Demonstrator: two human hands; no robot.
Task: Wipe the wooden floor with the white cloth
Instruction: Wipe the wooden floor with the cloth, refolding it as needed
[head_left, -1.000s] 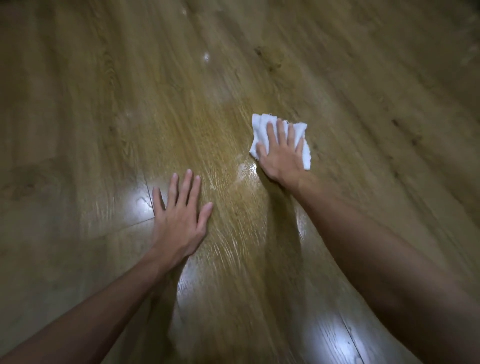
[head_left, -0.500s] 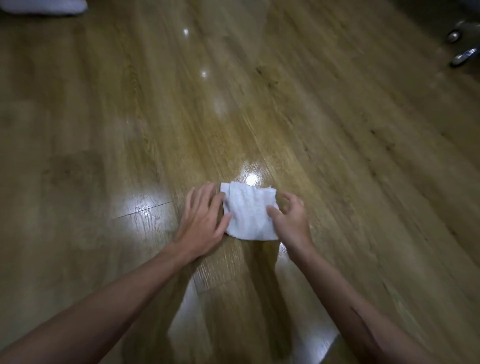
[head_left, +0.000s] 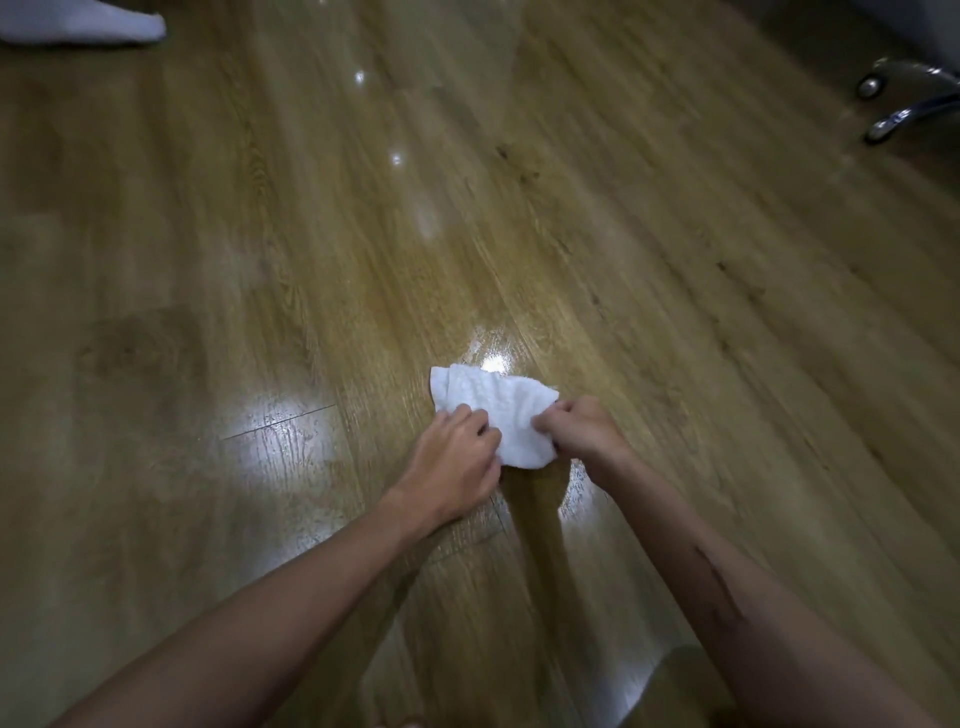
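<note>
Centrally, both hands are meeting on the cloth (head_left: 511, 410), a white, textured piece lying crumpled on the floor (head_left: 675, 312) in the lower middle of the view. Left hand (head_left: 457, 457) is gripping the cloth's left edge, its fingers (head_left: 475, 418) curling over the fabric with the knuckles facing up. Right hand (head_left: 582, 434) is pinching the cloth's right edge, its fingers (head_left: 550, 415) bunching tightly around the material. Between the two hands the cloth is showing as a rumpled fan, its far edge spreading away from the person and its near corner hanging down just past the knuckles; whether that corner is touching the boards cannot be told. Both bare forearms are reaching in from the bottom corners and converging at the cloth. Floor boards are running diagonally, brown with visible grain, and are shining with bright reflections just beyond the cloth, to its left, and near the bottom edge. A white sock (head_left: 83, 21) is lying at the top left corner, well apart from the hands. A chrome chair base (head_left: 904, 98) with a caster is standing at the top right, also well apart.
</note>
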